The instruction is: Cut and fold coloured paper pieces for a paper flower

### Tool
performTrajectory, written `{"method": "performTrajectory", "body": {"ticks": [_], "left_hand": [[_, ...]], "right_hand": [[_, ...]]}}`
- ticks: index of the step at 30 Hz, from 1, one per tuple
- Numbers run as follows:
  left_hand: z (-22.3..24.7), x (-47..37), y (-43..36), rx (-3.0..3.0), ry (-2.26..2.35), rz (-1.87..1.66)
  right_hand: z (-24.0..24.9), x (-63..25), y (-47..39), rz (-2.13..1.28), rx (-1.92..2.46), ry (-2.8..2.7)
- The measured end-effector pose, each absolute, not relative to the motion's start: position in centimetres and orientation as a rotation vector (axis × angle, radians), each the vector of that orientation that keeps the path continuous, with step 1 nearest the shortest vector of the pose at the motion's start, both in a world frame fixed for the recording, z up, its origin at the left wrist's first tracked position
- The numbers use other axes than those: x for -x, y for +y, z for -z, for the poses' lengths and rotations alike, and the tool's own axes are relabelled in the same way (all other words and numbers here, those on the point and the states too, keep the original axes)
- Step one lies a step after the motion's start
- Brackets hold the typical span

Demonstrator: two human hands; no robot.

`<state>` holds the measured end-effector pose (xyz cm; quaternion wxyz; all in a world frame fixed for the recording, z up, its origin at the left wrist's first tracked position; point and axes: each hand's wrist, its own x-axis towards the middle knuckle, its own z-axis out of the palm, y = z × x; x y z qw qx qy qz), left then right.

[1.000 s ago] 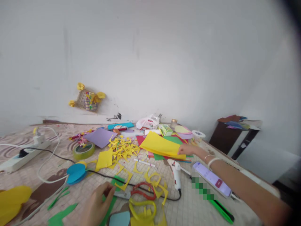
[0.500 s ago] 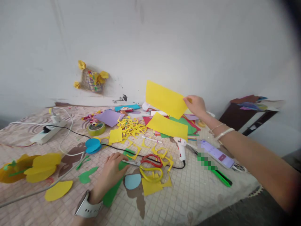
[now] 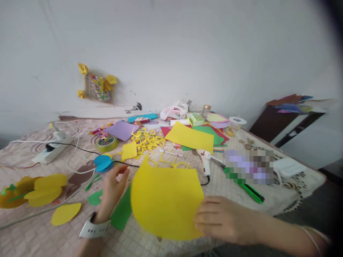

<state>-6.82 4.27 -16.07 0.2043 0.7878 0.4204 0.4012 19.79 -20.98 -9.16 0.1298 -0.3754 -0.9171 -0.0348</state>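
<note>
A large sheet of yellow paper [image 3: 166, 200], curved along its left side, is gripped at its right edge by my right hand [image 3: 222, 219]. It hangs over the front of the table and hides what lies behind it. My left hand [image 3: 114, 187] is raised left of the sheet, fingers bent and thumb apart, with nothing in it. Below that hand lies a green paper strip [image 3: 122, 212], partly covered by the sheet. A green paper leaf [image 3: 95, 197] and a yellow paper petal [image 3: 65, 214] lie to the left.
Yellow scraps [image 3: 148, 140], a tape roll [image 3: 107, 143] and another yellow sheet [image 3: 191, 136] lie farther back. A white glue gun [image 3: 205, 162] and a green cutter [image 3: 249, 191] are on the right. A power strip [image 3: 53, 150] with cords stands left, near yellow paper flowers [image 3: 48, 189].
My right hand has brought the yellow sheet from the back down to the front. My left hand has lifted off the green strip beside the scissors, which the sheet now hides.
</note>
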Motion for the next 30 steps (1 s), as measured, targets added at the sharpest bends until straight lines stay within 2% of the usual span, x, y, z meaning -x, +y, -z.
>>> {"method": "performTrajectory", "body": {"ticks": [5,10,12,15,18,22,25,30], "left_hand": [[15.7,6.6,3.5,-2.141,1.188,-1.21],[14.0,5.4,-2.1,-2.288,0.911,-1.063],[12.9,4.6,-5.4,-2.384,0.671,-0.861],[11.5,4.2,-9.3,-2.453,0.148,-0.173],[11.2,5.0,-10.7,-2.176,0.178,0.089],[12.2,6.3,-10.6,-1.637,0.465,0.079],[13.6,6.6,-9.5,-1.263,0.522,-0.06],[14.2,7.7,-5.9,-1.334,0.802,-0.485]], "right_hand": [[14.4,-21.5,-25.3,-0.215,1.327,-2.482],[13.6,-21.4,-27.6,-0.619,1.335,-2.341],[12.6,-21.5,-28.1,-0.823,1.348,-2.277],[12.0,-22.8,-28.1,-1.174,1.302,-2.145],[12.5,-25.2,-27.2,-1.409,1.341,-1.948],[14.3,-27.1,-25.2,-1.212,1.816,-1.594],[15.4,-26.9,-23.9,-1.076,1.951,-1.492],[16.0,-25.9,-22.9,-0.978,2.045,-1.436]]}}
